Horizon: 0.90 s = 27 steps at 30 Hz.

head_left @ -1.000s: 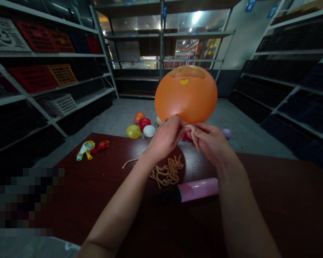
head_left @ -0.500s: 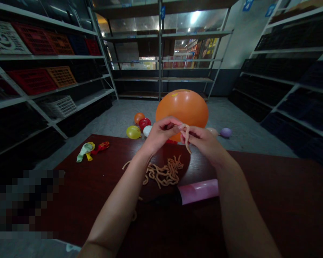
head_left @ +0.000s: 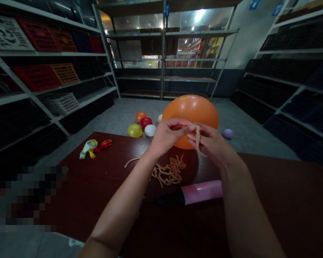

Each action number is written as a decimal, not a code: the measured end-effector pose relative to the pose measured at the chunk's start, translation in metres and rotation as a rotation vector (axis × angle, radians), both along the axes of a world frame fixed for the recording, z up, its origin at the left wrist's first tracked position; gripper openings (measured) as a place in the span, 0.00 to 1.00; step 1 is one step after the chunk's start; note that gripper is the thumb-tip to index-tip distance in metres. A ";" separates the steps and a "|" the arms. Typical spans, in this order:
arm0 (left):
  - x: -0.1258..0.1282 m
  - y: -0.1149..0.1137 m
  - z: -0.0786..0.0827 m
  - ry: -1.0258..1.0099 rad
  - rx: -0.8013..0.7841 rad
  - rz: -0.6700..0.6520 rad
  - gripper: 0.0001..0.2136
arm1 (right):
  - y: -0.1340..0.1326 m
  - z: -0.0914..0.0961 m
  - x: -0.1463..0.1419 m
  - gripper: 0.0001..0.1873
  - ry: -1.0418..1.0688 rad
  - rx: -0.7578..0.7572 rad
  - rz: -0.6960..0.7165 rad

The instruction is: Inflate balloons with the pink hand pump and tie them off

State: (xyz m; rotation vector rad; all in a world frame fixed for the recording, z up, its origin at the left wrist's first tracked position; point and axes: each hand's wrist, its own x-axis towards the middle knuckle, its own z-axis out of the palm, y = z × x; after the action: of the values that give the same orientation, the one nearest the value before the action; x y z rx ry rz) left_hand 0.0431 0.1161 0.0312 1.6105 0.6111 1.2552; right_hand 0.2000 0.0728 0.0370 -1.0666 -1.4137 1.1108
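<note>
An inflated orange balloon [head_left: 193, 109] hovers just above the dark wooden table [head_left: 285, 200], held at its neck. My left hand [head_left: 168, 136] is closed, pinching the balloon's neck. My right hand [head_left: 211, 143] is closed on a tan rubber band [head_left: 197, 138] that loops by the neck and hangs over its fingers. Under the hands lies a heap of tan rubber bands [head_left: 168, 172]. A pink cylinder with a black end, perhaps a balloon pump [head_left: 200, 191], lies on the table between my forearms.
Flat uninflated balloons [head_left: 94, 147] lie at the table's left. Several small inflated balloons [head_left: 142, 125] and a purple balloon [head_left: 227, 133] sit on the grey floor beyond. Metal shelving with red and orange crates [head_left: 40, 75] lines both sides and the back.
The orange balloon has come down from in front of me to just above the table. Both hands stayed at its neck, working the rubber band, which now hangs over my right fingers.
</note>
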 end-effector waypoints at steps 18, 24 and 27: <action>0.010 -0.011 0.004 -0.240 -0.161 0.371 0.12 | 0.002 0.001 -0.029 0.14 0.119 0.126 -0.163; 0.008 -0.005 -0.001 -0.048 0.006 0.188 0.06 | 0.009 -0.006 -0.026 0.12 0.168 0.119 -0.238; 0.009 -0.006 -0.001 0.028 0.147 0.171 0.09 | 0.011 -0.007 -0.025 0.13 0.178 0.182 -0.259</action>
State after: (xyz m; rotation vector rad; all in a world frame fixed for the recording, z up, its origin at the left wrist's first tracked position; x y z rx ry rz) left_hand 0.0517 0.1103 0.0299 1.7288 0.6995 1.4326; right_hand 0.1752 0.0839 0.0296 -0.9642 -1.1740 0.8510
